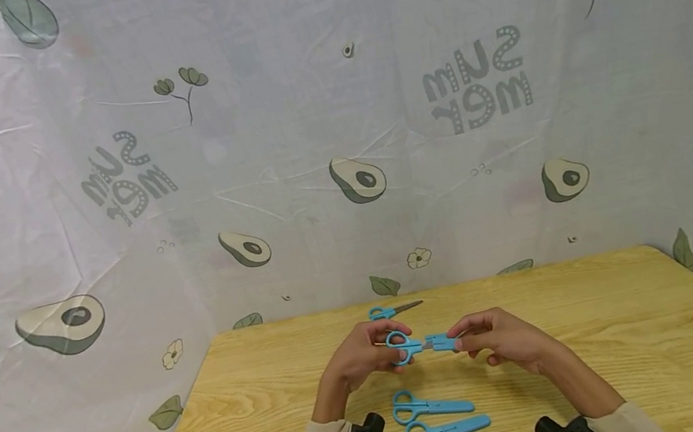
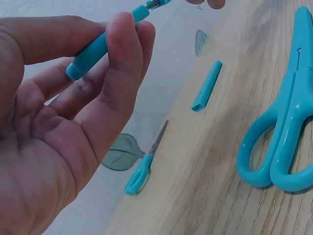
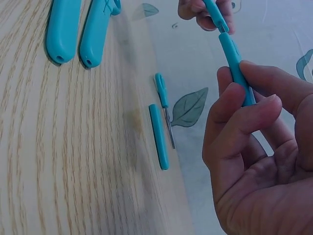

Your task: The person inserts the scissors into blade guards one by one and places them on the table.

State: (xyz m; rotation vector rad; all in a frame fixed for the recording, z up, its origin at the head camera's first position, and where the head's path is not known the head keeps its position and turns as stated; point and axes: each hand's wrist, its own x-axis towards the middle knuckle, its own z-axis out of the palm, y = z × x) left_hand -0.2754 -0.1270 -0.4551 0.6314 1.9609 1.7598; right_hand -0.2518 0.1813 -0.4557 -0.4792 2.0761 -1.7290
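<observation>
My left hand (image 1: pixel 364 354) pinches the blue handles of a small pair of scissors (image 1: pixel 415 346) above the table. Opposite it, my right hand (image 1: pixel 508 338) holds a blue blade cover (image 3: pixel 234 66) between thumb and fingers. The blade tips meet the cover's mouth, and a short stretch of metal shows between handles and cover. Beyond the hands lies another pair of scissors (image 2: pixel 140 177) with bare blades. Next to it rests a loose blue cover (image 3: pixel 158 137), hidden behind the hands in the head view.
Nearer the body, two blue scissors, an upper pair (image 1: pixel 443 407) and a lower pair (image 1: pixel 458 428), lie side by side with covers on their blades. The wooden table (image 1: pixel 612 324) ends at a hanging printed cloth (image 1: pixel 289 118) behind and at the sides.
</observation>
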